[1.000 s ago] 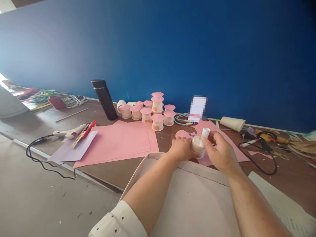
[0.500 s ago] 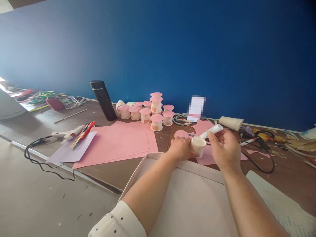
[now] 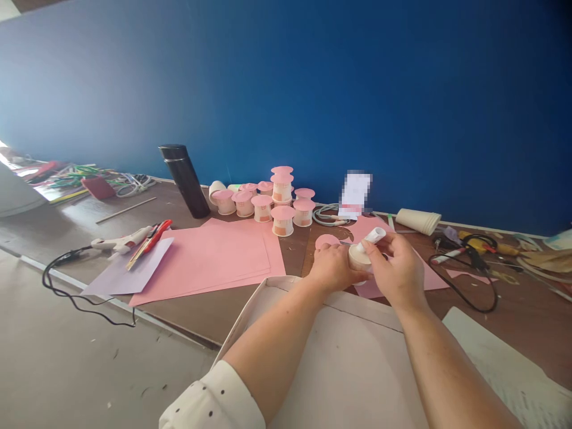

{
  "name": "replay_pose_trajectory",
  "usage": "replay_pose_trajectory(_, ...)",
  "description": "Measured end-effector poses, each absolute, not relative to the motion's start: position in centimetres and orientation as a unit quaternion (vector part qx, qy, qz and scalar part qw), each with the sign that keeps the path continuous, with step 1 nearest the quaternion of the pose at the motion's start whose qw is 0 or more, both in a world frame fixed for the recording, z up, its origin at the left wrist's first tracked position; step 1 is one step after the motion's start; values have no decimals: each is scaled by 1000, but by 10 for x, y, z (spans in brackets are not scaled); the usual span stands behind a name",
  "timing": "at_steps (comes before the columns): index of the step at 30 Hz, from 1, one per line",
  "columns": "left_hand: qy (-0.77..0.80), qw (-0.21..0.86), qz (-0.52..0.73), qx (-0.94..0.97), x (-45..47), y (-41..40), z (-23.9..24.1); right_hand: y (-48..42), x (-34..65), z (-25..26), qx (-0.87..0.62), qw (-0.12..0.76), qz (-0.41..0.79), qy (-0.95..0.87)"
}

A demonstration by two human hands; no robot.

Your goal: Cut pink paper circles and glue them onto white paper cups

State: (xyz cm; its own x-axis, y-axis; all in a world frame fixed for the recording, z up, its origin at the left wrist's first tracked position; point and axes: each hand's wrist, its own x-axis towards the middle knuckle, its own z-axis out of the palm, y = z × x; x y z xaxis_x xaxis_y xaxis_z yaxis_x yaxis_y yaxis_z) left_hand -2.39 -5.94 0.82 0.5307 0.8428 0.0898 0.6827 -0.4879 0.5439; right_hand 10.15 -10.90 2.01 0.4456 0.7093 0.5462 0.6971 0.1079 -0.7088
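My left hand (image 3: 331, 267) is closed around a small white paper cup (image 3: 356, 258) standing upright at the table's middle right. In my right hand (image 3: 397, 265) is a white glue stick (image 3: 376, 234), pinched between thumb and fingers. Its lower end meets the rim of the cup; my fingers hide part of both. Just behind my left hand lies a pink paper disc (image 3: 327, 239). Farther back stand several short cups with pink disc tops (image 3: 283, 213), some of them stacked.
Pink sheets (image 3: 214, 256) lie to the left, beside a red utility knife (image 3: 149, 243) and a glue gun (image 3: 120, 241). A black flask (image 3: 185, 182) stands behind them. Nested paper cups (image 3: 417, 221) and tangled cords (image 3: 478, 253) lie right. A white tray-like board (image 3: 357, 357) is under my forearms.
My right hand has moved left and slightly down, bringing the glue stick from beside the cup onto its rim. My left hand keeps holding the cup.
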Motion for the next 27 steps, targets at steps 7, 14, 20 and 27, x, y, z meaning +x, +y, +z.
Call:
replay_pose_trajectory(7, 459, 237, 160, 841, -24, -62, 17, -109, 94, 20, -675, 496, 32, -546)
replay_pose_trajectory(14, 451, 230, 167, 846, -26, -61, 12, -119, 106, 30, -689, 436, 33, -579)
replay_pose_trajectory(20, 450, 228, 167, 847, -26, -60, 12, -116, 109, 28, -699, 420, -87, -573)
replay_pose_trajectory(27, 456, 233, 158, 844, -26, -62, 15, -112, 100, 24, -694, 457, -32, -556)
